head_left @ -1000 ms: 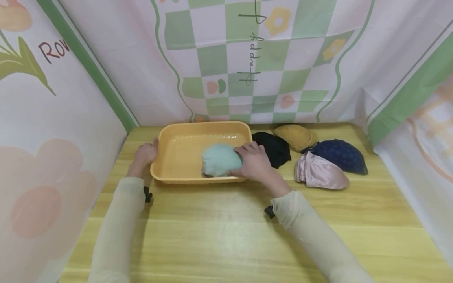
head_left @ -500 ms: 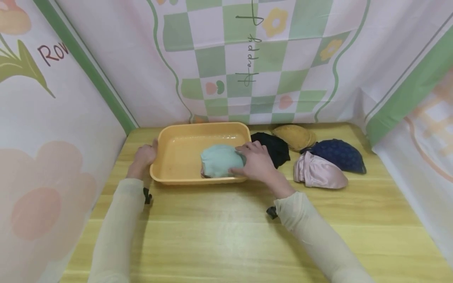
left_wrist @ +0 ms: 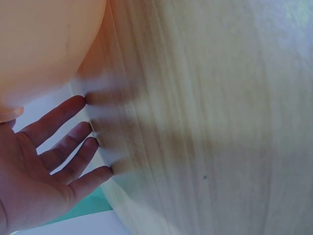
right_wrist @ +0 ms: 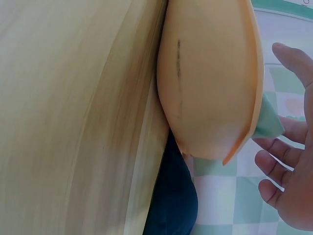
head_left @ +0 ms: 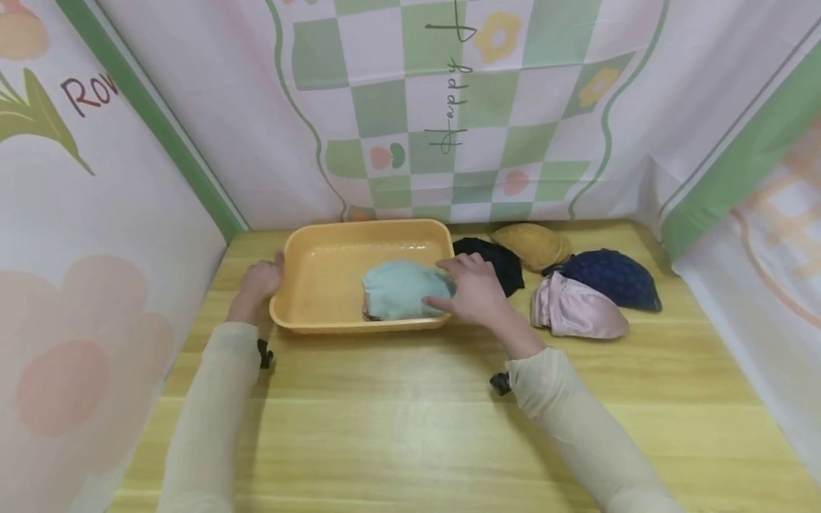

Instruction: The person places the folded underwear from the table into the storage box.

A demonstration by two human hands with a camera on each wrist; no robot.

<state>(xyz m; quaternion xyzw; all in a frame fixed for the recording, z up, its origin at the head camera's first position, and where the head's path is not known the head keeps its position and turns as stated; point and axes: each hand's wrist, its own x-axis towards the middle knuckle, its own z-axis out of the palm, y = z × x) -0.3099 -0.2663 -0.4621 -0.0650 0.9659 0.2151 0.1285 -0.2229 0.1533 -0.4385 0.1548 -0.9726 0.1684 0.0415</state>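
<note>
A mint-green folded bra (head_left: 400, 291) lies in the right part of the yellow plastic tray (head_left: 359, 328). Something brownish shows under its left edge, too little to name. My right hand (head_left: 477, 288) is over the tray's right rim with fingers and thumb spread beside the bra; the right wrist view has the fingertips near its mint corner (right_wrist: 268, 120), and whether they touch I cannot tell. At the tray's left end is my left hand (head_left: 261, 281). In the left wrist view its fingers (left_wrist: 73, 152) are loosely extended towards the tabletop, the thumb mostly hidden by the rim.
Right of the tray lie a black folded bra (head_left: 497, 262), a mustard one (head_left: 531, 244), a navy one (head_left: 609, 279) and a pink satin one (head_left: 574, 306). A printed curtain (head_left: 423, 107) hangs behind the wooden table (head_left: 385, 420).
My right hand has drawn slightly right and its fingers have spread away from the mint-green bra, uncovering more of it. The left hand and the tray have stayed put.
</note>
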